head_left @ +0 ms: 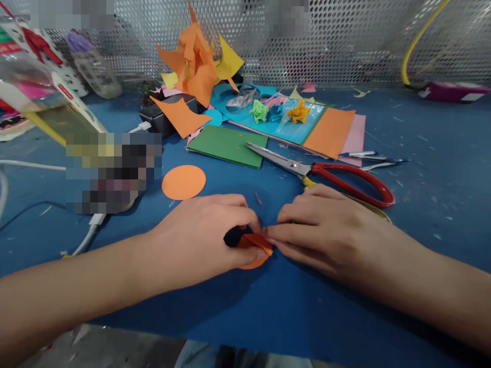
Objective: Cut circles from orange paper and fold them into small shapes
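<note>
My left hand is closed on a folded piece of orange paper, thumb on top, at the middle of the blue table. A dark patch shows between the thumb and fingers; I cannot make out whether it is shadow or a thing. From the right, the fingertips of my right hand pinch the same paper's edge. Beyond the left hand lies a flat orange paper circle. Scissors with red handles rest just past my right hand, partly covered by it.
Green card sheets, orange paper and a blue packet with small crumpled paper shapes lie behind. Orange scraps pile up near a black box. Pens lie right. A cable runs at left.
</note>
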`<control>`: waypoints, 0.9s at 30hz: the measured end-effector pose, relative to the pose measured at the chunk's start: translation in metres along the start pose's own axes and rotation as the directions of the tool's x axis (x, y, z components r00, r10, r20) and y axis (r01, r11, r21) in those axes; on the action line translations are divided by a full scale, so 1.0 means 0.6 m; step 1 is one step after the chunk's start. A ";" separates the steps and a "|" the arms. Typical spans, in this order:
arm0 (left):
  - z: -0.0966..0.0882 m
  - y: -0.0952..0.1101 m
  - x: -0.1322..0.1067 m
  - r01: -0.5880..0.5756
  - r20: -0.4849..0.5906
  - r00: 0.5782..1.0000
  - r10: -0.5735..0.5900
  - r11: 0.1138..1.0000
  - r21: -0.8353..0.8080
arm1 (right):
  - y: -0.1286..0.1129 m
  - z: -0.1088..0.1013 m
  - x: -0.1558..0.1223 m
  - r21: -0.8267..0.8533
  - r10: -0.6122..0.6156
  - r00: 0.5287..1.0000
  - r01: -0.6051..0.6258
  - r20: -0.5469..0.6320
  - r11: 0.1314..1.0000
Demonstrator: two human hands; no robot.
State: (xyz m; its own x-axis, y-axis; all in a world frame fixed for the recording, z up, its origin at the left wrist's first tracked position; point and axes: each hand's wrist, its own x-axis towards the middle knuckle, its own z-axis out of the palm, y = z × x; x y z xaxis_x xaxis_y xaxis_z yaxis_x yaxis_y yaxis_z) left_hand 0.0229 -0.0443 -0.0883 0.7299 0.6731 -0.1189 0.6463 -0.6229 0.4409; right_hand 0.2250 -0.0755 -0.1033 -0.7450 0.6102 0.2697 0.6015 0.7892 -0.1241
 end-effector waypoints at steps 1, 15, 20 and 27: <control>0.000 0.001 -0.001 -0.010 0.000 1.000 0.010 1.000 0.012 | -0.001 0.000 0.000 -0.028 -0.012 1.000 0.012 -0.007 1.000; 0.005 -0.002 -0.011 -0.171 -0.087 0.977 0.196 0.958 0.229 | -0.002 -0.003 -0.007 -0.145 -0.132 0.990 0.138 0.053 0.980; 0.006 0.000 -0.013 -0.173 -0.109 0.974 0.201 0.960 0.221 | -0.003 -0.005 -0.007 -0.214 -0.141 0.988 0.150 0.058 0.965; 0.003 0.001 -0.012 -0.155 -0.127 0.973 0.191 0.957 0.246 | -0.003 -0.006 -0.007 -0.196 -0.120 0.992 0.124 0.033 0.973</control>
State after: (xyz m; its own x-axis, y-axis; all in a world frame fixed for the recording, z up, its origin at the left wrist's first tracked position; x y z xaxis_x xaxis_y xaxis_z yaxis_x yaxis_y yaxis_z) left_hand 0.0185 -0.0504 -0.0888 0.8055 0.5870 0.0812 0.5596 -0.7986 0.2218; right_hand 0.2280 -0.0795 -0.1008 -0.8210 0.5129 0.2506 0.5490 0.8298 0.1003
